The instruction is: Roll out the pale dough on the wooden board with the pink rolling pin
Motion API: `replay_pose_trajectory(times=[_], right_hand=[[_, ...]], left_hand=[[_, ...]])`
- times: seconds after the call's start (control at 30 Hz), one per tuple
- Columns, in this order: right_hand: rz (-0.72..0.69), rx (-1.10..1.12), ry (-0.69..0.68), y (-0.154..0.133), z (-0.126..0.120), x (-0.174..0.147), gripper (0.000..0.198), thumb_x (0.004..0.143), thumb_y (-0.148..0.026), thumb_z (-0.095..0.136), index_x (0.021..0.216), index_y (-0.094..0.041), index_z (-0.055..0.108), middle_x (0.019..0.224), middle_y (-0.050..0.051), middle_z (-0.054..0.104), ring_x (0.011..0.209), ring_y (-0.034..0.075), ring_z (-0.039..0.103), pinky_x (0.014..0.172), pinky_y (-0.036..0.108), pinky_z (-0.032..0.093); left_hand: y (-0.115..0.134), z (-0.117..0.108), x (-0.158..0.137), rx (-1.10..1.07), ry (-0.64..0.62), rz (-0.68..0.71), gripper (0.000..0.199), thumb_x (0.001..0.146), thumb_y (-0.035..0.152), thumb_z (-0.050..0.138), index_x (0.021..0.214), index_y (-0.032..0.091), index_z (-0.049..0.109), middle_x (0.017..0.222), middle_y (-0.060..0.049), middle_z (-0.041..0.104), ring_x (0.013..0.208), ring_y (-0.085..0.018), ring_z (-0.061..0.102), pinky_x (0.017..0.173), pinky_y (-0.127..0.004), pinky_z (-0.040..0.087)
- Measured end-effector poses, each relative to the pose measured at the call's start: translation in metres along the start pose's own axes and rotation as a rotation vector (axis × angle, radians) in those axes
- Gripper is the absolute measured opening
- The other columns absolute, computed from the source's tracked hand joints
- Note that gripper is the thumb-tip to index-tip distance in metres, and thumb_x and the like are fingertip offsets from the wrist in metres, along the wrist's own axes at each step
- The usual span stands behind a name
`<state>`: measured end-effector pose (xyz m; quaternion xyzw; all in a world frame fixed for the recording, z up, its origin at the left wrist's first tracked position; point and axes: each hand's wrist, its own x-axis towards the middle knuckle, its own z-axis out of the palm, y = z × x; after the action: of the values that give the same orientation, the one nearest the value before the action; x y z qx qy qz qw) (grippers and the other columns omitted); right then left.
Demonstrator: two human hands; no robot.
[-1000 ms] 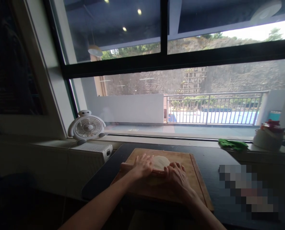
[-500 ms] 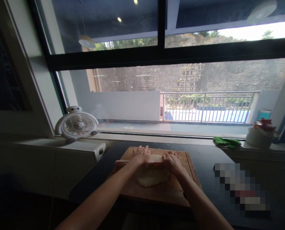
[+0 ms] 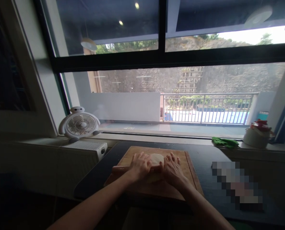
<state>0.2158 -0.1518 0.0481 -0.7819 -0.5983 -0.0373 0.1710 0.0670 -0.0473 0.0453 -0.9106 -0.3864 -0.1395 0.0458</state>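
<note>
A pale rolling pin (image 3: 120, 168) lies crosswise over a flat sheet of dough (image 3: 157, 158) on a wooden board (image 3: 142, 191). My left hand (image 3: 140, 164) rests over the pin left of the middle, its fingers curving over the far side. On the right part of the pin sits my right hand (image 3: 172, 167), fingers bent forward and somewhat spread. Both hands bear on the pin from above. Dough shows beyond the pin between the hands; its near part is mostly shaded and partly behind my wrists. The pin's right end is hidden by my right hand.
The board lies on a dark table (image 3: 96, 174). A white fan (image 3: 81, 124) stands at the left by the window, above a white slatted unit (image 3: 89, 148). A green cloth (image 3: 225, 142) and a pale pot (image 3: 257, 137) sit on the sill. A blurred-out object (image 3: 237, 183) lies at the right.
Both hands and the rolling pin have come nearer to me over the dough. More dough is covered on the near side. The view has shifted slightly.
</note>
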Motion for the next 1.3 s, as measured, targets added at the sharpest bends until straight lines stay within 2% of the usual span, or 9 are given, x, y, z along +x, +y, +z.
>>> replay_pose_trajectory(times=[0.2, 0.37, 0.57, 0.73, 0.87, 0.97, 1.07, 1.2, 1.3], right_hand=[[0.053, 0.002, -0.118, 0.007, 0.003, 0.067, 0.041, 0.089, -0.036, 0.029, 0.102, -0.020, 0.064, 0.123, 0.014, 0.053, 0.123, 0.031, 0.036, 0.094, 0.051, 0.029], [0.077, 0.022, -0.103, 0.011, 0.008, 0.074, 0.043, 0.090, -0.037, 0.026, 0.108, -0.020, 0.061, 0.123, 0.012, 0.053, 0.120, 0.027, 0.039, 0.093, 0.045, 0.033], [0.038, 0.022, 0.032, 0.000, 0.006, 0.022, 0.049, 0.093, -0.037, 0.019, 0.128, -0.017, 0.046, 0.147, 0.009, 0.026, 0.136, 0.024, 0.013, 0.107, 0.044, 0.013], [-0.023, -0.005, 0.116, -0.005, 0.018, -0.032, 0.053, 0.094, -0.038, 0.017, 0.134, -0.015, 0.042, 0.148, 0.006, 0.025, 0.138, 0.022, 0.006, 0.110, 0.041, 0.007], [-0.026, 0.025, 0.066, -0.006, 0.019, -0.045, 0.055, 0.093, -0.041, 0.017, 0.138, -0.016, 0.037, 0.149, 0.004, 0.023, 0.138, 0.022, 0.005, 0.111, 0.040, 0.006], [0.000, 0.057, 0.007, -0.005, 0.010, -0.021, 0.056, 0.093, -0.044, 0.017, 0.133, -0.016, 0.043, 0.147, 0.007, 0.026, 0.138, 0.024, 0.007, 0.109, 0.044, 0.009], [0.068, 0.071, -0.047, -0.001, 0.004, 0.024, 0.054, 0.093, -0.044, 0.017, 0.120, -0.017, 0.055, 0.144, 0.010, 0.033, 0.137, 0.028, 0.011, 0.106, 0.050, 0.012], [0.131, 0.085, -0.100, 0.007, 0.010, 0.081, 0.047, 0.090, -0.043, 0.025, 0.112, -0.019, 0.059, 0.130, 0.013, 0.049, 0.130, 0.031, 0.028, 0.097, 0.055, 0.025], [0.146, 0.098, -0.090, 0.011, 0.016, 0.100, 0.047, 0.090, -0.044, 0.026, 0.110, -0.018, 0.059, 0.128, 0.015, 0.049, 0.128, 0.031, 0.030, 0.095, 0.054, 0.028]], left_hand=[[-0.009, 0.001, 0.055, -0.013, -0.065, -0.137, 0.045, 0.089, 0.039, 0.031, 0.128, 0.023, 0.048, 0.134, -0.006, 0.048, 0.129, -0.026, 0.031, 0.105, -0.047, 0.022], [-0.013, 0.004, 0.071, -0.012, -0.105, -0.290, 0.043, 0.086, 0.037, 0.034, 0.120, 0.018, 0.053, 0.122, -0.014, 0.056, 0.117, -0.029, 0.045, 0.095, -0.050, 0.034], [-0.002, 0.002, 0.029, -0.008, -0.085, -0.219, 0.048, 0.090, 0.040, 0.028, 0.130, 0.024, 0.047, 0.136, -0.008, 0.046, 0.130, -0.029, 0.031, 0.104, -0.053, 0.020], [0.010, -0.007, -0.025, 0.008, 0.103, -0.043, 0.046, 0.092, 0.038, 0.026, 0.130, 0.026, 0.049, 0.138, -0.004, 0.045, 0.132, -0.027, 0.027, 0.107, -0.052, 0.014], [0.013, -0.011, -0.041, -0.019, 0.147, 0.029, 0.043, 0.092, 0.038, 0.028, 0.129, 0.031, 0.050, 0.138, -0.001, 0.045, 0.132, -0.027, 0.028, 0.108, -0.049, 0.015], [0.011, -0.007, -0.022, 0.000, 0.115, -0.020, 0.043, 0.092, 0.040, 0.027, 0.124, 0.031, 0.054, 0.137, -0.001, 0.046, 0.132, -0.027, 0.028, 0.108, -0.049, 0.015], [0.004, 0.000, 0.015, 0.016, 0.028, -0.094, 0.044, 0.091, 0.041, 0.028, 0.124, 0.029, 0.054, 0.135, -0.004, 0.049, 0.130, -0.027, 0.031, 0.106, -0.048, 0.018], [-0.011, 0.010, 0.066, -0.010, -0.092, -0.187, 0.048, 0.089, 0.044, 0.030, 0.126, 0.021, 0.051, 0.130, -0.011, 0.052, 0.124, -0.029, 0.039, 0.100, -0.048, 0.028], [-0.018, 0.014, 0.085, -0.015, -0.141, -0.262, 0.051, 0.086, 0.040, 0.033, 0.127, 0.013, 0.048, 0.127, -0.016, 0.053, 0.121, -0.030, 0.043, 0.097, -0.048, 0.032]])
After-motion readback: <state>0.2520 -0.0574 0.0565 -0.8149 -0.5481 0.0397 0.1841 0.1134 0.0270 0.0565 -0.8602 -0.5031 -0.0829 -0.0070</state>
